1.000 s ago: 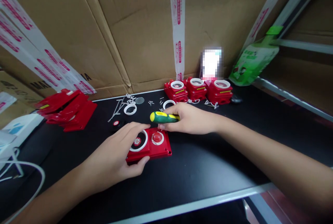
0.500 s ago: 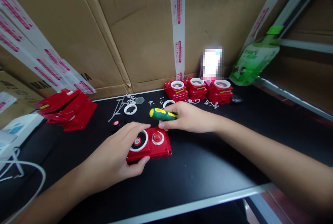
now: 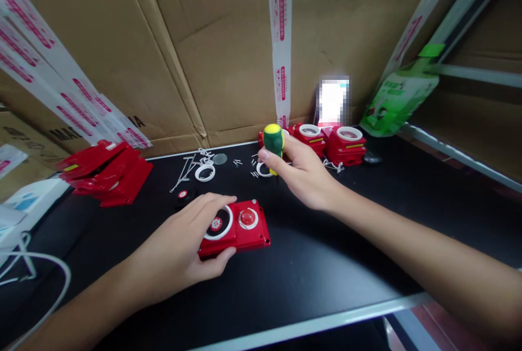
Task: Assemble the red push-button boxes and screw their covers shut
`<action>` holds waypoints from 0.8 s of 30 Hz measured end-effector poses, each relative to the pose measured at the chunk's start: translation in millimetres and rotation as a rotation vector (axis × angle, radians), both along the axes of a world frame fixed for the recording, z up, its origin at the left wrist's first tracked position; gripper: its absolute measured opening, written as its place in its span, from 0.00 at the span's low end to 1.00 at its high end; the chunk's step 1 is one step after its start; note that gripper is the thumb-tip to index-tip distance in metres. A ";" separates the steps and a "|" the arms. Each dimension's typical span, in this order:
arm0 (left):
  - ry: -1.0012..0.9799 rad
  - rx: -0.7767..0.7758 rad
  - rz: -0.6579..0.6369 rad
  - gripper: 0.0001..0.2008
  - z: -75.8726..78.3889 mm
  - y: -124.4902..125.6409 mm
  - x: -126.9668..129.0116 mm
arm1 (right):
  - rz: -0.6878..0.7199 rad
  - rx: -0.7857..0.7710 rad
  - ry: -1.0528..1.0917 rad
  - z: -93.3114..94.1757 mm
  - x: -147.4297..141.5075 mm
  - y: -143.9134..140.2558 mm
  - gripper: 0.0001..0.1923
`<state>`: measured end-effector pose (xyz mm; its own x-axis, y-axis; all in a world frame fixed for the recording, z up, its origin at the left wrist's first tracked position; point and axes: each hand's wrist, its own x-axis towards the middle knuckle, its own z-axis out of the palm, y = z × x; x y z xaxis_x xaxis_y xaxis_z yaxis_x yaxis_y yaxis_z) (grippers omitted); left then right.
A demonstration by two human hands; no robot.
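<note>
currently on the black tabletop (image 3: 326,264), lower centre of the frame: one red box (image 3: 240,229) with a white-ringed dial and a red button on its face. left hand (image 3: 183,248) grasping it, fingers over the dial side, thumb hooked on the near edge.

right hand (image 3: 304,174), centre of the frame: clenched round a screwdriver (image 3: 273,142), green and yellow handle upright, raised above the tabletop and apart from the box. shaft and tip hidden behind the fingers.

behind, centre: white rings (image 3: 204,172), loose screws (image 3: 236,163) and thin white ties, scattered. upper centre right: red units (image 3: 345,143) in a row against the cardboard wall (image 3: 228,57). centre left: red covers (image 3: 108,171), stacked. lower left edge: white cable (image 3: 41,264). upper right: green pouch (image 3: 397,95), leaning.

risks, as judged: the tip, unseen, could miss a screw head and skid across the box face, since only one hand steadies the box at one end. the right forearm passes low near the scattered screws and could sweep them off.

unclear: which screw on the box is meant; one shows at its top edge, others too small to count. one red unit partly hidden behind the screwdriver. a blurred patch covers something above the units. both elbows cut off by the frame.
</note>
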<state>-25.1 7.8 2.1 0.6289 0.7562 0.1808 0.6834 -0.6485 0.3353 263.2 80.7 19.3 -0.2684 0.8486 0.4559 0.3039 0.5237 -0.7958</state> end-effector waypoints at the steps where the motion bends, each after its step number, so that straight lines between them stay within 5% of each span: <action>1: 0.003 0.004 -0.002 0.34 -0.3 0.3 -0.2 | -0.039 0.102 0.023 0.1 0.7 -0.3 0.21; 3: 0.010 0.001 -0.004 0.35 -0.5 0.9 -0.4 | -0.047 0.179 0.094 1.3 1.4 -2.1 0.22; 8: 0.009 -0.017 -0.005 0.35 0.5 1.7 -0.1 | 0.133 0.007 0.274 5.1 -2.6 -11.8 0.26; 24: -0.018 -0.004 -0.012 0.35 0.6 0.5 0.0 | 0.215 0.074 0.160 5.0 -2.5 -13.6 0.23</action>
<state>-25.1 8.3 2.7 0.6348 0.7492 0.1892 0.6690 -0.6554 0.3507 260.7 67.1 24.3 -0.3588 0.7427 0.5654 0.0529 0.6210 -0.7820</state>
